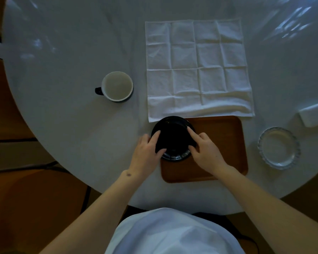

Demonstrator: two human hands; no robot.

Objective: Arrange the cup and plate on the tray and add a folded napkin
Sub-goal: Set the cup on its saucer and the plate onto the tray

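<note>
A black plate rests on the left end of the brown wooden tray, its left rim overhanging the tray's edge. My left hand grips the plate's left side and my right hand grips its right side, fingers curled over the rim. A cup, white inside with a dark handle pointing left, stands upright on the table to the upper left, apart from the tray. A white napkin lies spread flat behind the tray, its near edge bunched up and touching the tray's far edge.
A clear glass dish sits on the round white table to the right of the tray. A white folded object lies at the right edge. Wooden floor surrounds the table.
</note>
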